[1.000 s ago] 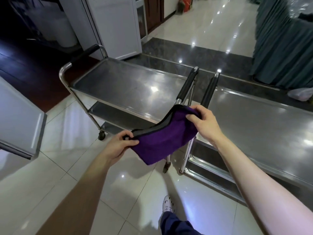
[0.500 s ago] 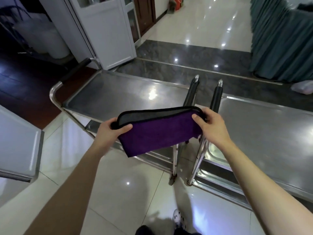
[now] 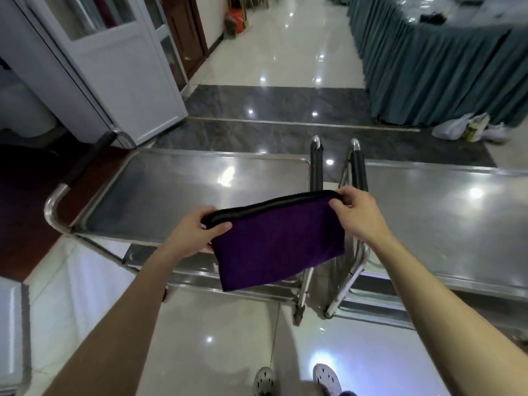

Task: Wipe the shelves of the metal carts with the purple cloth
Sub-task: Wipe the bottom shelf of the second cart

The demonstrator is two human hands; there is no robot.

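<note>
A folded purple cloth (image 3: 278, 247) with a black top edge hangs stretched between my hands. My left hand (image 3: 197, 230) grips its left corner and my right hand (image 3: 355, 214) pinches its right corner. It hangs in front of two steel carts standing side by side. The left cart (image 3: 177, 190) has a flat top shelf and lower shelves beneath. The right cart (image 3: 445, 212) runs off the right edge. Their black-sleeved handles (image 3: 315, 164) meet just behind the cloth.
A white door (image 3: 125, 72) stands open at the back left. A skirted teal table (image 3: 428, 67) lines the right side, with plastic bags (image 3: 463, 128) at its foot. Another steel surface (image 3: 14, 338) shows at the lower left. My shoes (image 3: 297, 381) are on the glossy tiles.
Both hands have drawn the cloth out level and taut, and lifted it in front of the cart handles. The camera has tilted up, showing more of the corridor.
</note>
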